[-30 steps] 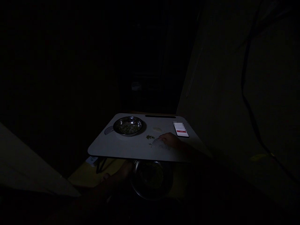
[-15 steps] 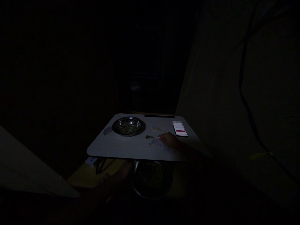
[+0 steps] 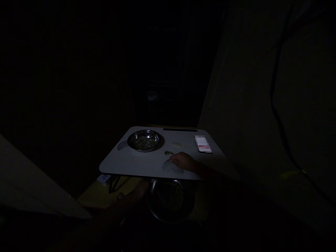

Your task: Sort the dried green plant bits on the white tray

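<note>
Presently, the right hand pinches a clear half-round plate between its fingers at the upper edge, and this plate lies low over the white bench, close to its near edge. Fine lines are marked on the plate, like on a protractor, but they are too small to be read. A similar half-round piece lies at the left, partly behind the steel bowl, and its marks are also unreadable. On the phone the screen is covered by mosaic blocks, with a reddish band across it; the print on the small white box below the bench is too dim to read.

Compared with half a second ago, the right hand and the plate are shifted to the left and nearer to the person. The small pile of greenish grains remains beyond the plate, and the steel bowl with its grains keeps its place.

Under the near edge, the left hand is at the rim of the lower bowl, which contains greenish grains too. It is dark there, so I cannot tell whether its fingers grip this rim.
</note>
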Tool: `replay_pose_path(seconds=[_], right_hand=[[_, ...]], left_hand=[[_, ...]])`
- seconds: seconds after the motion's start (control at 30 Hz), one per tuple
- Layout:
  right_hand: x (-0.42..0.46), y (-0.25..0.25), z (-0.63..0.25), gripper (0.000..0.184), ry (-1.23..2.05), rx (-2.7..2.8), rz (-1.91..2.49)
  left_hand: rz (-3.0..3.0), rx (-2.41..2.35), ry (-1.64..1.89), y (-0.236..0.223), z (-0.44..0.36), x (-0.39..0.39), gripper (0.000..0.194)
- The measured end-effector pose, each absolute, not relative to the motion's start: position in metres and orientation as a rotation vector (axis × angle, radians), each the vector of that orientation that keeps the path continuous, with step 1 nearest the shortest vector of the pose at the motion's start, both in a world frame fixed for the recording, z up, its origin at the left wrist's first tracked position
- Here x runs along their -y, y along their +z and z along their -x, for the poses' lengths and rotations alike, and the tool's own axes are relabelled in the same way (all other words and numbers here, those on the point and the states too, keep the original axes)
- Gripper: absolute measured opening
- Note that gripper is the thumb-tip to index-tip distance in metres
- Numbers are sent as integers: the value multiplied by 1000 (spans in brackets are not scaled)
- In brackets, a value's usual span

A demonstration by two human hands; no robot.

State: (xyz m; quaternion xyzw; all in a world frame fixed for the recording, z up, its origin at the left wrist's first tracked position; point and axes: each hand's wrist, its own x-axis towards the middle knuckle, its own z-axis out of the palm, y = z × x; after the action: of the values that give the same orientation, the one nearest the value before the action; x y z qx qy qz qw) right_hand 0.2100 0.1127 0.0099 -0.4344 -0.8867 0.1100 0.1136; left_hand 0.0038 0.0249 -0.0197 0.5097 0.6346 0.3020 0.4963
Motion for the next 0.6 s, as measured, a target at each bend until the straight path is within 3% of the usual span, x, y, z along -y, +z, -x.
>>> replay_pose_path(seconds=[0.43,0.6], right_hand=[[-73,17,-210,27,494,2637,1115],[-97,19,-226,27,378,2529,1266]], left_hand=[[-1253,-1453,845,-16,-7,-26,25],[-1266,-1483,843,-11,-8,-21,23]])
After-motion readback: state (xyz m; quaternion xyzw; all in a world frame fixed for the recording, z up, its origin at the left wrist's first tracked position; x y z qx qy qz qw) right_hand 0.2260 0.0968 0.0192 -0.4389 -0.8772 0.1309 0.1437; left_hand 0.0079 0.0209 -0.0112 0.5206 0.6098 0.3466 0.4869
